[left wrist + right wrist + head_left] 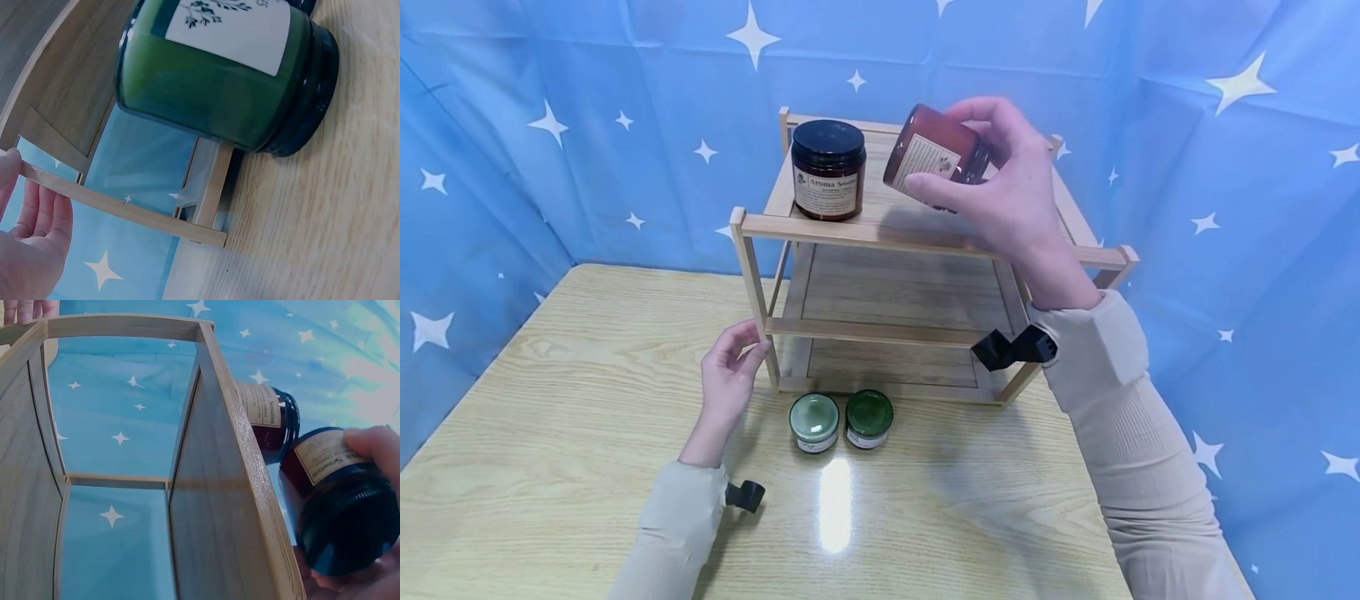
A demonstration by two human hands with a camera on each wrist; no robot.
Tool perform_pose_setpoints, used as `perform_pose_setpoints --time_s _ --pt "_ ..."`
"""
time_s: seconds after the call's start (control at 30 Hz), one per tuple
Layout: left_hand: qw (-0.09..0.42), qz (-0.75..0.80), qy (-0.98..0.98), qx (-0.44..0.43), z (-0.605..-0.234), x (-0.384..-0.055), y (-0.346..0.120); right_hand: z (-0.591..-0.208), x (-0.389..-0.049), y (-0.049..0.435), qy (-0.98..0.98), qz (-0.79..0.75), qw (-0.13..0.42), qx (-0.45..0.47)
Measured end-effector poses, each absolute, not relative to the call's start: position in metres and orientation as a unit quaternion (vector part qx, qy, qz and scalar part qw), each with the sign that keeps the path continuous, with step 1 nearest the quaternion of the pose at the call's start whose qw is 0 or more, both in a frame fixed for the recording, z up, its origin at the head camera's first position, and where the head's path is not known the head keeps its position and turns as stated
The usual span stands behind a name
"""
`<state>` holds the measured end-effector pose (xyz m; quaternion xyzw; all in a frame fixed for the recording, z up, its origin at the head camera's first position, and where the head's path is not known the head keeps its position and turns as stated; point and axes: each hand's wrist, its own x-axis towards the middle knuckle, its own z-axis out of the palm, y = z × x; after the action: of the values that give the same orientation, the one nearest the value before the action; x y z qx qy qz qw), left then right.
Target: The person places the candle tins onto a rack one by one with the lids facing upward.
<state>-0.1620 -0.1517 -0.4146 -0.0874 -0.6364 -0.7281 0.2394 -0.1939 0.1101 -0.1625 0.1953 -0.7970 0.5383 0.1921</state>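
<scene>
My right hand (1022, 187) grips an amber candle jar (936, 146) with a cream label, tipped sideways above the top shelf of a wooden rack (887, 332). Its dark lid end faces my palm; in the right wrist view that jar (344, 512) overlaps a second one behind it. That second amber candle jar (827, 171), black-lidded, stands upright at the top shelf's left. Low at the rack's front left post, my left hand (726, 375) pinches the post between thumb and fingers, as the left wrist view shows too.
Two small candle jars, one pale green (814, 419) and one dark green (869, 417), stand on the wood-grain table (587, 433) just before the rack's lower front edge. Blue cloth (647, 150) with white stars hangs behind and on both sides.
</scene>
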Motion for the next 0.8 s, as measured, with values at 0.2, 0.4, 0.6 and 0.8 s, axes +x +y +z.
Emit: perform_pose_setpoints --time_s 0.2,0.4,0.6,0.8 --pt "0.242 -0.731 -0.632 -0.089 -0.4144 -0.1626 -0.1512 -0.1611 -0.1928 0.1085 -0.794 0.546 0.191 0.186" --pt "0.24 -0.73 -0.634 -0.086 -0.4139 -0.1622 -0.1509 -0.1615 -0.194 0.1089 -0.788 0.548 0.207 0.189" --pt "0.237 -0.728 -0.637 -0.086 -0.4138 -0.1615 -0.1513 -0.1615 -0.194 0.1073 -0.796 0.538 0.214 0.177" --pt "0.239 -0.724 -0.641 -0.089 -0.4144 -0.162 -0.1518 -0.1601 -0.1959 0.1054 -0.796 0.534 0.222 0.18"
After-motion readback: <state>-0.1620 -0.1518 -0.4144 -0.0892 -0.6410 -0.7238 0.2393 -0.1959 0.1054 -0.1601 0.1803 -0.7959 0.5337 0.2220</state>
